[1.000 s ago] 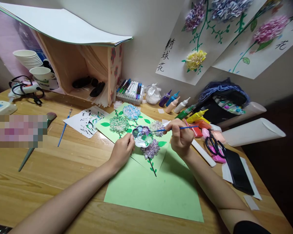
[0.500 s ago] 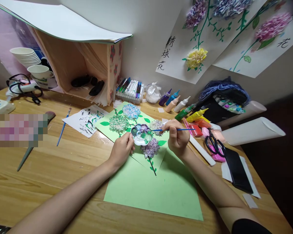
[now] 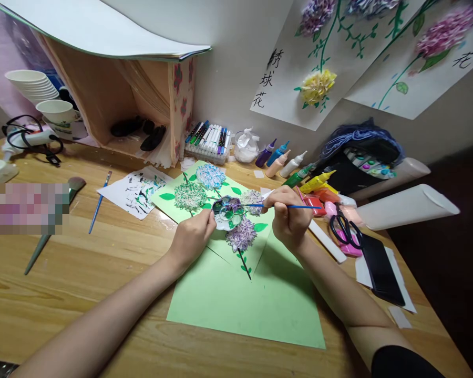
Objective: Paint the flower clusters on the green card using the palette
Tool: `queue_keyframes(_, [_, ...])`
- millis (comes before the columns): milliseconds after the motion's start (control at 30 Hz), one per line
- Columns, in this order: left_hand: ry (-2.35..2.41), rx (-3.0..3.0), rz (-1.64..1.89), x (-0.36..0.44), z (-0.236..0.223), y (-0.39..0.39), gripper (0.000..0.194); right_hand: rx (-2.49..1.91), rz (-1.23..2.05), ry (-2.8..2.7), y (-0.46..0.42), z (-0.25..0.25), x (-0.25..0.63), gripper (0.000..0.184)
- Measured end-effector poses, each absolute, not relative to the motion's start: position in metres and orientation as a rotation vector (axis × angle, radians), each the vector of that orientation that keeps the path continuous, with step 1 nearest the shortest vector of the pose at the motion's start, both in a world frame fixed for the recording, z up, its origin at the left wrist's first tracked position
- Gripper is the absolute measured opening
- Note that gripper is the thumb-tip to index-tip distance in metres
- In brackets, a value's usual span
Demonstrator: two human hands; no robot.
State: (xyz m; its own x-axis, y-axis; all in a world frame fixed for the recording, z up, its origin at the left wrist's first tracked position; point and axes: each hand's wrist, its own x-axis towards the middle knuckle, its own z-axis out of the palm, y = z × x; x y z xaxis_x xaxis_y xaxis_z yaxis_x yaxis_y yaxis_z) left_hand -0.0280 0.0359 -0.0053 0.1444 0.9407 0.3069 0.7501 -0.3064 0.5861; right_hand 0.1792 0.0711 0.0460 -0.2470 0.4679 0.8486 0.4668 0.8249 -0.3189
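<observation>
My left hand (image 3: 193,234) pinches the left rim of a small round paint palette (image 3: 222,221), whose wells hold green, purple and dark paint. Between the fingers of my right hand (image 3: 287,214) is a thin blue paintbrush (image 3: 303,207), lying nearly level with its tip at the palette's right side. Beneath both lies a light green sheet (image 3: 244,310) bearing textured flowers: a blue one (image 3: 210,175), a green one (image 3: 190,195), a pale purple one (image 3: 252,197) and a purple one (image 3: 242,234). The palette covers the middle of the picture.
A paint-smeared paper (image 3: 136,191) and another blue brush (image 3: 98,210) lie to the left. Paint bottles (image 3: 278,153) and a marker box (image 3: 209,142) line the back. Scissors (image 3: 345,231), a black phone (image 3: 382,270) and a white tube (image 3: 410,208) are on the right.
The palette now sits tilted, slightly higher, in my left hand. The brush tip remains by its right side. The whole view has shifted slightly.
</observation>
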Motion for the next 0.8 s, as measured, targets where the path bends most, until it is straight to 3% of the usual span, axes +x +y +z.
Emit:
queue_keyframes(567, [1.62,2.496,1.037,-0.033,-0.003,0.033,0.039,-0.708,0.032,-1.807,0.067,0.051,0.172,0.031])
queue_keyframes(800, [1.494,2.66,1.403,-0.034,-0.007,0.035,0.026,-0.691,0.107,-1.737,0.068,0.051,0.168,0.028])
